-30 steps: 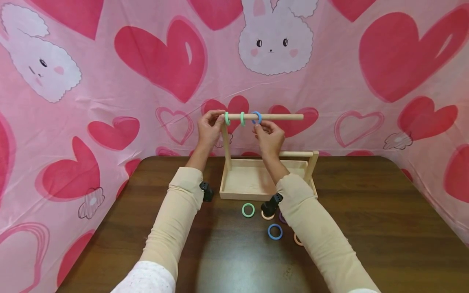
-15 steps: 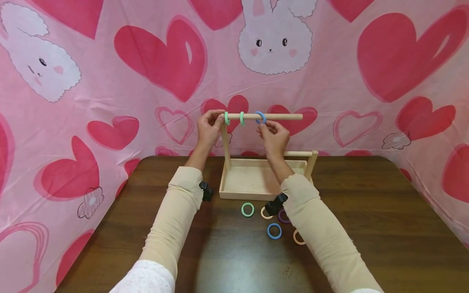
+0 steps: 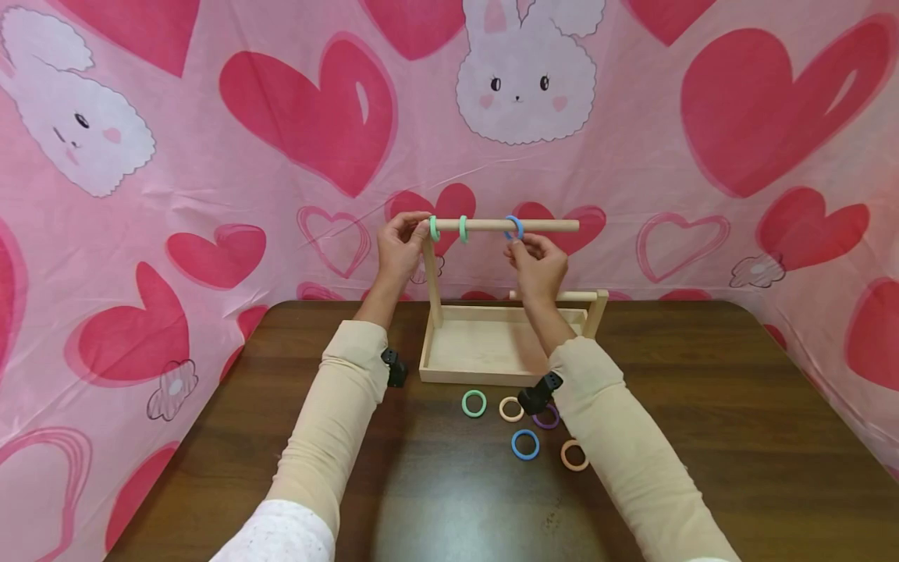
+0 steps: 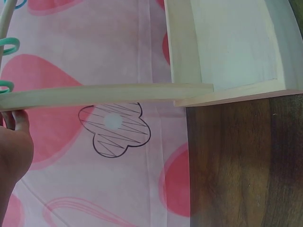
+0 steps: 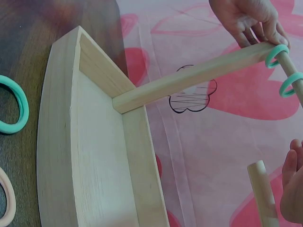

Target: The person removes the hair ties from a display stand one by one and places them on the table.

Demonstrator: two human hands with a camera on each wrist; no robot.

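My left hand (image 3: 402, 248) holds the top of the tall left post (image 3: 431, 282) of a wooden stand. From that post a long wooden rod (image 3: 551, 225) runs right to a free end. Two green rings (image 3: 463, 229) hang round it, one of them right by the left hand. A blue ring (image 3: 520, 228) also encircles the rod, short of its free end, and my right hand (image 3: 544, 267) pinches its lower edge. The right wrist view shows the right hand (image 5: 293, 189) only in part, at the frame's edge; the blue ring is out of sight there.
The stand's shallow tray (image 3: 449, 376) sits on the dark table (image 3: 316, 468). A shorter post (image 3: 597, 314) on its right carries a lower rod (image 3: 576, 297). Before the tray lie rings: green (image 3: 463, 403), cream (image 3: 501, 409), purple (image 3: 546, 428), blue (image 3: 513, 445) and orange (image 3: 563, 455).
My right hand has slid the blue ring rightward along the rod, away from the green rings. The left hand stays at the post's top. More of the orange and purple rings now shows.
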